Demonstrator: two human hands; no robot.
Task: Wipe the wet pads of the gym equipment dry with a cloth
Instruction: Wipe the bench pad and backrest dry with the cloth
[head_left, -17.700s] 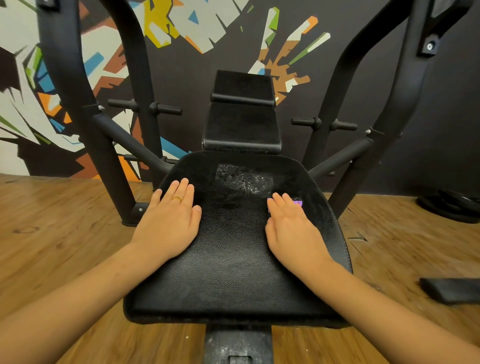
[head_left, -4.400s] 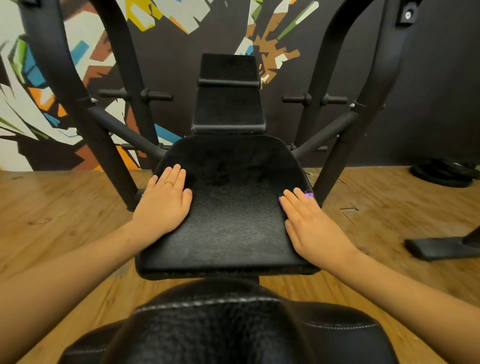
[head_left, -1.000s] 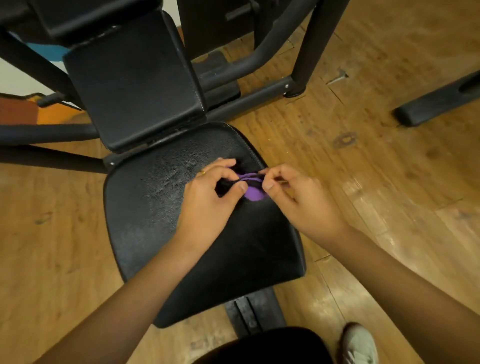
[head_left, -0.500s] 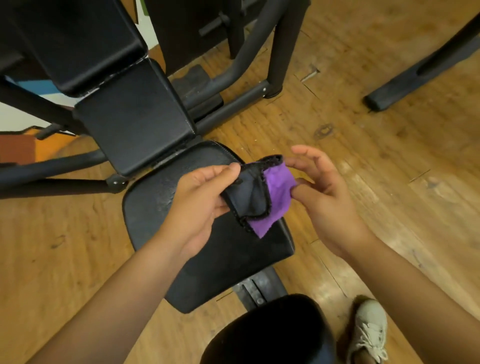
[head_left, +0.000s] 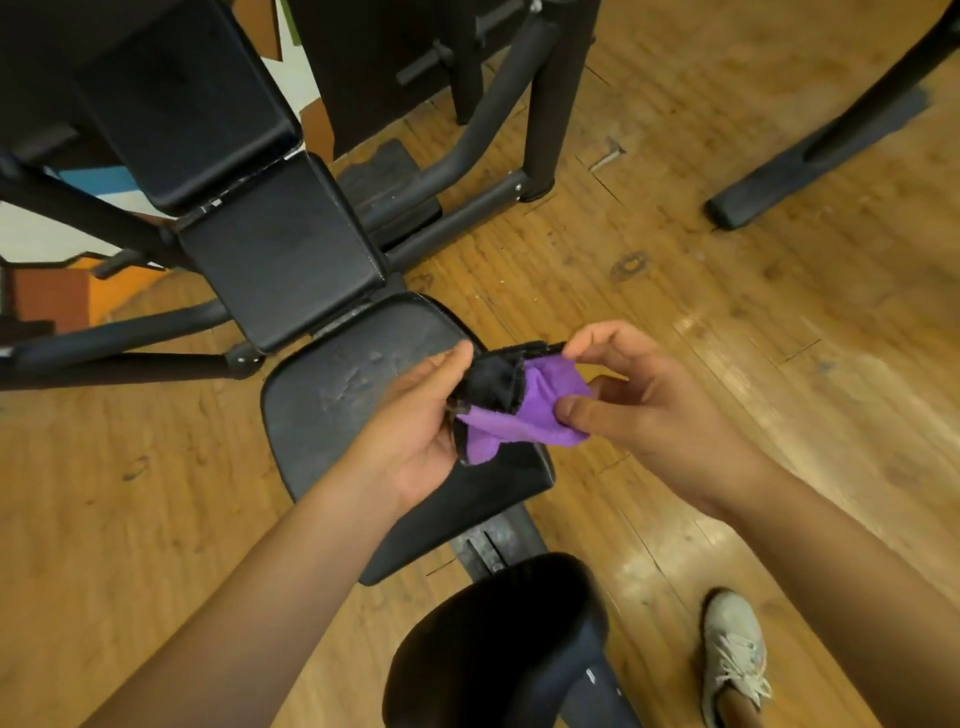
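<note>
Both hands hold the cloth (head_left: 524, 410), purple with a black side, in the air above the black seat pad (head_left: 363, 395). The left hand (head_left: 421, 421) has its grip closed on the black edge; the right hand (head_left: 634, 410) pinches the purple part between thumb and fingers. Below and left of the grip, droplets glisten on the seat pad; the back pad (head_left: 280, 249) lies beyond it.

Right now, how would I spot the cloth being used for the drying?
Find the black gym machine's seat pad on the wooden floor. Just above its right side, the left hand and right hand hold the cloth between them. It is the only bright purple thing here, with a black side folded over.
</note>
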